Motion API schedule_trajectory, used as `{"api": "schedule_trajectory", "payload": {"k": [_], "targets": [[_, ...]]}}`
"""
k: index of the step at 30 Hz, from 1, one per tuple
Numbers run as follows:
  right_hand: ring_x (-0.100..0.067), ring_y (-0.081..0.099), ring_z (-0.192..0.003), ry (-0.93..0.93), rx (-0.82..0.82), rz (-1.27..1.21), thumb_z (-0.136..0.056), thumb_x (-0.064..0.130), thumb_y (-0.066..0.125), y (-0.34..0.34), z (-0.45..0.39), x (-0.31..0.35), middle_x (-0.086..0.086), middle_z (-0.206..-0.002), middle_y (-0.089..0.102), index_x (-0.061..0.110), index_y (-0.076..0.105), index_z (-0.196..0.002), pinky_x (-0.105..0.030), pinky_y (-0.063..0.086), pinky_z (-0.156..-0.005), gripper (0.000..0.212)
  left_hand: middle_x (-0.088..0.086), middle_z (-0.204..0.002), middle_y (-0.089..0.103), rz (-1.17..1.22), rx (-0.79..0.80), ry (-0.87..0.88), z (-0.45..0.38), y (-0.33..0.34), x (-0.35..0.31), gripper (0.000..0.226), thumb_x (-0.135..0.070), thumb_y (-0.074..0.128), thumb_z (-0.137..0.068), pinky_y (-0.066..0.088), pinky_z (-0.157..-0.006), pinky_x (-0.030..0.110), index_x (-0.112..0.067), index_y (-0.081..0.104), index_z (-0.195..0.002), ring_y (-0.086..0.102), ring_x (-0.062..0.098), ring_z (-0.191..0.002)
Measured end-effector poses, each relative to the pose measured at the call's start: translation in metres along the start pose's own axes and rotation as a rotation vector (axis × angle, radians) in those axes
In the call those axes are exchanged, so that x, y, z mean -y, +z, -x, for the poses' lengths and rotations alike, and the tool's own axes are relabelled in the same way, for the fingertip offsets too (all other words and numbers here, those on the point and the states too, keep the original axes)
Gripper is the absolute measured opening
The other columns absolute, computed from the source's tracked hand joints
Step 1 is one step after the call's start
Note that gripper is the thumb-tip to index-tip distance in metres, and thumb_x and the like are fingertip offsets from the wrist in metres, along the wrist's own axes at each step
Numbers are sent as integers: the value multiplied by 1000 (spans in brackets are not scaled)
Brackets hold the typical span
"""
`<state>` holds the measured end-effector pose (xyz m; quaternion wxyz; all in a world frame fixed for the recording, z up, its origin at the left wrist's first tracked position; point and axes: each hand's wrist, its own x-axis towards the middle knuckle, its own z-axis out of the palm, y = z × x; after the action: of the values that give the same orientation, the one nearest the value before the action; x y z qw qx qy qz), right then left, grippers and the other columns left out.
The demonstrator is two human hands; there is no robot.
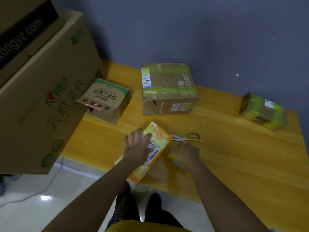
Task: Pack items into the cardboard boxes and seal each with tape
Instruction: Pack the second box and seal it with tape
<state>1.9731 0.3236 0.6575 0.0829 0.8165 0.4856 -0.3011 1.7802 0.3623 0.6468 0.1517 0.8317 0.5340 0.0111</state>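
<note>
The left hand [138, 144] lies flat, fingers straight, on the long orange-yellow taped cardboard box [147, 151] at the yellow wooden bench [234, 156] edge. The right hand's [184, 152] grip curls around a yellow tape dispenser [178, 162] beside that box, just below grey-and-yellow scissors [187, 138].

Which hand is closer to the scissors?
The right hand. It sits just in front of the scissors, almost touching the handles, and grips a yellow tape dispenser. The left hand lies flat on the orange box, on the far side from the scissors.
</note>
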Motion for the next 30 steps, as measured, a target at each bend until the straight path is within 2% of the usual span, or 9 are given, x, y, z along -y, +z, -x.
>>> {"api": "schedule_trajectory", "payload": {"k": [5, 8, 10, 13, 15, 19, 24, 27, 30], "targets": [[-14, 31, -45, 40, 32, -25, -95, 58, 42, 2, -5, 6, 1, -57, 34, 19, 37, -60, -24, 23, -43, 53, 18, -157, -21, -247, 423, -171, 3, -1, -40, 109, -75, 42, -82, 13, -110, 64, -13, -14, -151, -14, 40, -145], [-15, 34, -45, 44, -28, -24, -90, 67, 46, -3, 0, 2, 0, -53, 34, 18, 46, -59, -24, 24, -44, 58, 21, -156, -22, -294, 383, -174, 4, 4, -42, 93, -49, 48, -94, 21, -109, 65, -10, -15, -151, -12, 44, -144], [-15, 37, -47, 21, -61, -81, -87, 70, 49, -5, 3, -5, 0, -55, 39, 16, 69, -87, -27, 25, -45, 57, 19, -157, -21, -243, 363, -150, 5, 1, -33, 99, -59, 47, -91, 24, -108, 62, -12, -17, -150, -8, 42, -145], [-19, 59, -74, -113, -107, -291, -85, 66, 54, -21, 14, -12, -3, -86, 65, 22, 63, -124, -31, 43, -57, 59, 8, -158, -23, 117, 419, -116, 1, -9, -6, 105, -71, 45, -85, 16, -112, 59, -20, -17, -151, -10, 33, -147], [-14, 61, -95, -225, -105, -519, -83, 55, 65, -41, 24, -10, 2, -108, 66, 28, 61, -123, -27, 47, -70, 48, -2, -159, -22, 435, 491, -154, -1, -16, 16, 103, -65, 53, -84, 15, -116, 55, -26, -14, -152, -11, 26, -148], [-14, 65, -96, -433, 67, -818, -81, 22, 78, -67, 34, 14, 5, -98, 68, 31, 60, -113, -33, 54, -76, 38, -3, -160, 7, 1019, 490, -256, -3, -32, 47, 80, -28, 61, -92, 29, -108, 23, -19, 12, -154, 12, 18, -147], [-17, 60, -111, -432, -5, -789, -79, 44, 75, -61, 14, 75, 0, -119, 64, 23, 62, -117, -38, 52, -91, 45, 9, -147, 38, 157, 187, -138, -15, -53, 72, 58, -43, 44, -99, 43, -95, 37, -15, 31, -147, 45, 32, -128], [-21, 63, -106, -374, -13, -743, -63, 75, 67, -61, 7, 101, -4, -118, 66, 16, 64, -120, -46, 53, -91, 82, 12, -156, 20, 71, 314, -157, -19, -50, 55, 80, -59, 40, -94, 35, -106, 45, -8, 15, -151, 28, 33, -139], [-25, 67, -79, -361, -104, -773, -70, 70, 67, -58, 5, 112, -21, -90, 68, 0, 67, -90, -46, 53, -75, 72, 16, -159, -16, -126, 462, -176, -20, -36, 44, 128, -80, 48, -74, 20, -111, 55, 0, -18, -148, -2, 38, -147]]}}
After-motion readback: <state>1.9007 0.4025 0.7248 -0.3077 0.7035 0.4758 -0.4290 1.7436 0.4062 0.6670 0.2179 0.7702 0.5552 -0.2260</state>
